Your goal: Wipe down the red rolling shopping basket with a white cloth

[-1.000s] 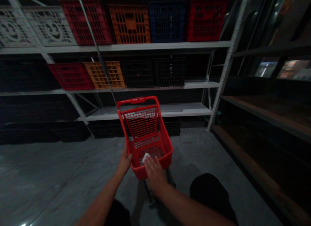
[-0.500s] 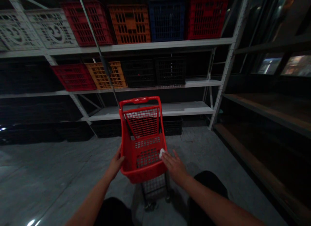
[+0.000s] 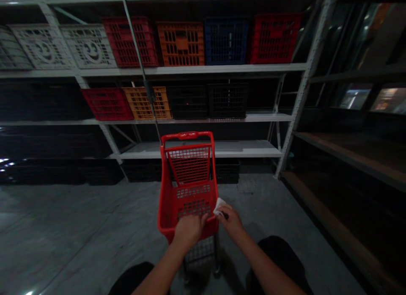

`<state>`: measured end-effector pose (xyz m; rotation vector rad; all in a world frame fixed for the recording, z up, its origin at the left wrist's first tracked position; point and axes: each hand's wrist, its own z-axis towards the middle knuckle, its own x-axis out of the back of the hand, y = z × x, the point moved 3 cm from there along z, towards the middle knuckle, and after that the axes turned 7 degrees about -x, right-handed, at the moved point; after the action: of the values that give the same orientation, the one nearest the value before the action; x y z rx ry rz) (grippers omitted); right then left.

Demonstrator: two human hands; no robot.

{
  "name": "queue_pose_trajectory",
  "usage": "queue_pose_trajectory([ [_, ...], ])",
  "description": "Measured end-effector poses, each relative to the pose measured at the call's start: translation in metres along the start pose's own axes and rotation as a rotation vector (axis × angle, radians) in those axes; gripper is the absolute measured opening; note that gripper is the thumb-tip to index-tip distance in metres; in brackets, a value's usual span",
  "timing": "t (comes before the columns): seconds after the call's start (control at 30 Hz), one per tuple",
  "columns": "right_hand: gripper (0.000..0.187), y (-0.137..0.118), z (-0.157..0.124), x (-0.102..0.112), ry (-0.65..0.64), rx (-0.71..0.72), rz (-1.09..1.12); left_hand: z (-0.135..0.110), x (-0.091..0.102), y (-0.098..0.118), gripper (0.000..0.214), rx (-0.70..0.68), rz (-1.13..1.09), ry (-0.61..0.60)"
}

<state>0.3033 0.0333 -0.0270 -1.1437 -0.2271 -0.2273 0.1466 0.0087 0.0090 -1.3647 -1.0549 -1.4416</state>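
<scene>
A small red shopping cart [image 3: 189, 189] with a mesh basket and a red handle at its far end stands on the concrete floor just in front of me. My left hand [image 3: 188, 230] is closed over the near rim of the basket. My right hand [image 3: 231, 220] pinches a small white cloth [image 3: 218, 207] against the basket's near right corner. Part of the cart's dark lower frame shows under the basket, between my dark-clad knees.
A white metal shelving rack [image 3: 196, 70] fills the wall ahead, holding red, orange, blue, black and white plastic crates [image 3: 180, 43]. Dark wooden shelves [image 3: 352, 153] run along the right side. Grey floor [image 3: 76, 227] extends to the left.
My left hand moved from the basket's left side to its near rim. My right hand with the cloth shifted from inside the basket to its near right corner. The view tilted upward.
</scene>
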Motion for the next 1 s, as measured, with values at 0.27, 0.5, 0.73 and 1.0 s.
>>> queue_pose_trajectory([
  [0.27,0.014,0.004,0.028,-0.002,-0.042,-0.071,-0.011,-0.014,0.001,-0.006,0.075,-0.056,0.060,-0.002],
  [0.5,0.017,-0.001,0.102,-0.006,0.096,-0.078,-0.139,-0.018,-0.003,-0.010,0.074,-0.052,0.045,-0.001],
  [0.73,0.031,0.001,0.031,-0.016,0.141,-0.009,-0.064,-0.019,-0.003,-0.020,0.073,-0.044,0.039,0.008],
  [1.0,0.045,-0.013,-0.004,-0.018,0.056,0.084,-0.062,-0.033,0.005,-0.022,0.072,-0.106,0.006,-0.021],
])
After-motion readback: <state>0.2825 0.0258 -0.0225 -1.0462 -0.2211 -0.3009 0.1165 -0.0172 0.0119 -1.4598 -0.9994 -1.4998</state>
